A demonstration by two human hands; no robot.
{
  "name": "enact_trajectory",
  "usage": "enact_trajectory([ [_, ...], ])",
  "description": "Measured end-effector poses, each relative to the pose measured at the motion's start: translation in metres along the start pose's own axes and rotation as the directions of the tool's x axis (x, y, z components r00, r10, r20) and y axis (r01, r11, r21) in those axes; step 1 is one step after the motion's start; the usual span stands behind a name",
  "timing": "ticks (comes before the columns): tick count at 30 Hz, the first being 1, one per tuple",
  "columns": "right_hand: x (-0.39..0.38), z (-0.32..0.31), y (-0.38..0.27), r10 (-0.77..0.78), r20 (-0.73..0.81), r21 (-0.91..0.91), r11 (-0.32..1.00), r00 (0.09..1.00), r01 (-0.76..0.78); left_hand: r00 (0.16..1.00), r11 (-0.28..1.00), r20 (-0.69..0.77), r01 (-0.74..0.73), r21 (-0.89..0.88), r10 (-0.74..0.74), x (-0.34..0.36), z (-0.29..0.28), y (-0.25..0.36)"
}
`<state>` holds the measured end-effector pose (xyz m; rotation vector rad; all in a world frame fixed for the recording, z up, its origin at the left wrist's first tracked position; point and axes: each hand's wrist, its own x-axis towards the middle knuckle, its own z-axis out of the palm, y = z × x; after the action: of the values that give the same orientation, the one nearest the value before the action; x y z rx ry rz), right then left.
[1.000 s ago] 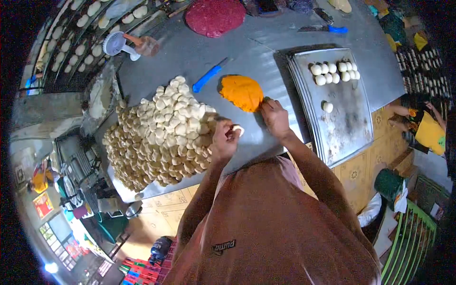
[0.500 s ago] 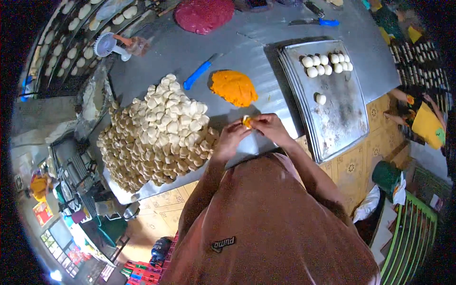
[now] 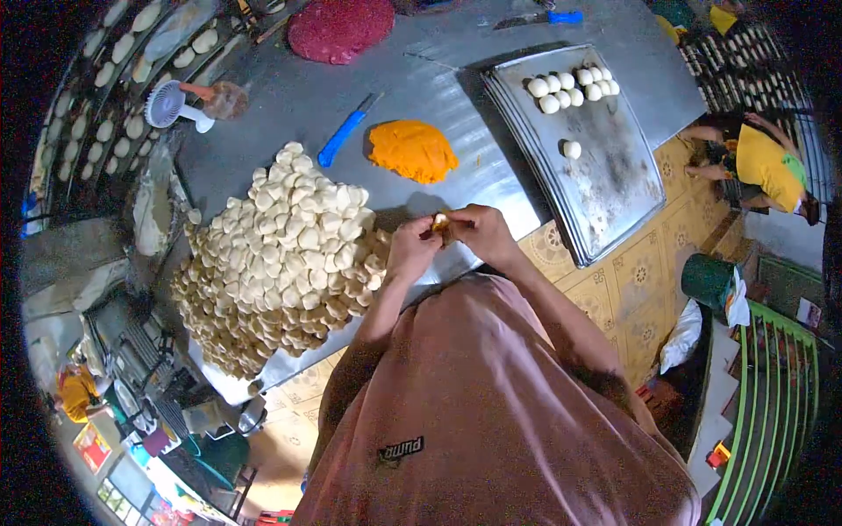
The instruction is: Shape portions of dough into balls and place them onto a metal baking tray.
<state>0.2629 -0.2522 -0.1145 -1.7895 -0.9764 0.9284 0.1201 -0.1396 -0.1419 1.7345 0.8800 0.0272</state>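
Observation:
My left hand [image 3: 417, 247] and my right hand [image 3: 478, 234] meet at the table's front edge, both pinched on a small dough piece [image 3: 439, 219] with some orange filling showing. Just beyond them lies a mound of orange paste [image 3: 412, 149]. To their left spreads a large pile of pale dough pieces [image 3: 289, 237]. A blue-handled knife [image 3: 342, 136] lies between pile and paste.
Stacked metal trays [image 3: 614, 202] with white dough balls sit right on the steel table [image 3: 438, 79]. Magenta dough [image 3: 338, 26], a small fan [image 3: 167, 105] and another knife [image 3: 561, 17] lie around. Loaded racks stand at both sides. Co-workers [image 3: 759, 162] are at far right and far left.
My right hand has left the orange paste and joined my left hand at the dough piece, where orange filling now shows. The whole view has shifted slightly.

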Motion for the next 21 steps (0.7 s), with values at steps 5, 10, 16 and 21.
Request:
enact_trajectory([
  [5, 0.003, -0.009, 0.004, -0.108, 0.08, -0.093, 0.989, 0.991, 0.115, 0.987, 0.941, 0.077, 0.156, -0.302, -0.139, 0.002, 0.004, -0.003],
  [10, 0.017, -0.025, 0.019, -0.264, 0.091, -0.205, 0.939, 0.96, 0.278, 1.0, 0.896, -0.02, -0.018, -0.443, 0.01, 0.008, 0.019, -0.003],
  [16, 0.014, -0.034, 0.04, -0.335, 0.218, -0.218, 0.899, 0.917, 0.38, 0.983, 0.975, 0.16, 0.124, -0.187, -0.094, 0.007, 0.03, 0.002],
  [21, 0.005, -0.026, 0.055, -0.086, 0.196, -0.299, 0.943, 0.977, 0.144, 0.999, 0.994, 0.006, -0.041, 0.099, 0.041, 0.011, 0.034, 0.001],
])
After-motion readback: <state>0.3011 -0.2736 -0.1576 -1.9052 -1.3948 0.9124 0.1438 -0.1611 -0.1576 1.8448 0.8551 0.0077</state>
